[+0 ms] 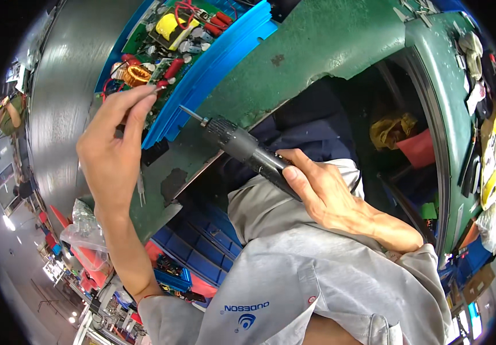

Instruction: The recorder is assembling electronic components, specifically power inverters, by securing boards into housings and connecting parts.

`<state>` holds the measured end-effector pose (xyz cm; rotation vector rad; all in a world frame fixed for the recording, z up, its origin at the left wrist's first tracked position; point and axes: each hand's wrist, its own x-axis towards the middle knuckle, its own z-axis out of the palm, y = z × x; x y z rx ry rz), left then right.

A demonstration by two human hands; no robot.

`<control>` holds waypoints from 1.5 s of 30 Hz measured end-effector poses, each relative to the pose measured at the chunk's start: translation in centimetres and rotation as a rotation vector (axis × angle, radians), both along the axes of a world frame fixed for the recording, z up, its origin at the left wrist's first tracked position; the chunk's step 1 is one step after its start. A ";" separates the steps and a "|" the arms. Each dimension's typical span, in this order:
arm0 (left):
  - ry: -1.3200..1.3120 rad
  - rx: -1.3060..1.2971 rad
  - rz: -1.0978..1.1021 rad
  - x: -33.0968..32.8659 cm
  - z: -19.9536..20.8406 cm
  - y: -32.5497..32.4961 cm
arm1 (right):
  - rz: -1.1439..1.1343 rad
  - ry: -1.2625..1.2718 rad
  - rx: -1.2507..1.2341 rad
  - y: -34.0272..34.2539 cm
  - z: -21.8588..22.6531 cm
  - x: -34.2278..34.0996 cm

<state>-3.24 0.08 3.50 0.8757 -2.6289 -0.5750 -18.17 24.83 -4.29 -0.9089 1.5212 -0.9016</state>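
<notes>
My right hand is wrapped round a black electric screwdriver, whose thin metal bit points up and left at the side wall of a blue metal housing. Inside that housing a circuit board carries a yellow-wrapped transformer, a copper-coloured ring coil, red cylindrical parts and red wires. My left hand is over the housing's near end, thumb and forefinger pinched together beside a red part. Whatever lies between those fingertips is too small to make out. The bit's tip appears close to the housing wall; contact cannot be told.
The housing rests on a worn green tabletop, with a grey metal surface to its left. Blue bins stand below the table edge. A clear plastic bag hangs at left. Another person is at far left.
</notes>
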 end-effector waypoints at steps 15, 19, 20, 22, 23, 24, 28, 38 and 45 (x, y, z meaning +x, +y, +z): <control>-0.196 -0.258 -0.169 0.7 -0.6 -1.8 | 0.021 -0.061 0.011 -0.8 0.1 -0.1; -0.186 -0.177 -0.164 1.0 -0.9 -2.0 | -0.035 -0.334 0.046 -0.1 -1.4 0.6; -0.170 -0.167 -0.155 1.1 -1.1 -2.0 | -0.034 -0.339 0.043 -0.1 -1.4 0.6; -0.154 -0.152 -0.150 1.2 -1.4 -2.1 | -0.031 -0.539 0.086 -0.3 -1.2 0.4; -0.161 -0.126 -0.146 1.3 -1.6 -2.1 | -0.036 -0.538 0.090 -0.3 -1.1 0.3; -0.168 -0.099 -0.141 1.3 -1.9 -2.2 | -0.028 -0.542 0.099 -0.2 -1.1 0.2; -0.169 -0.091 -0.163 1.3 -1.6 -2.6 | -0.043 -0.570 0.142 -0.4 0.4 0.2; -0.078 -0.078 -0.183 1.4 -1.5 -3.2 | -0.094 -0.734 0.262 0.0 -0.3 1.3; -0.065 0.070 -0.142 1.7 -1.2 -2.8 | -0.060 -0.690 0.256 0.5 -0.1 2.1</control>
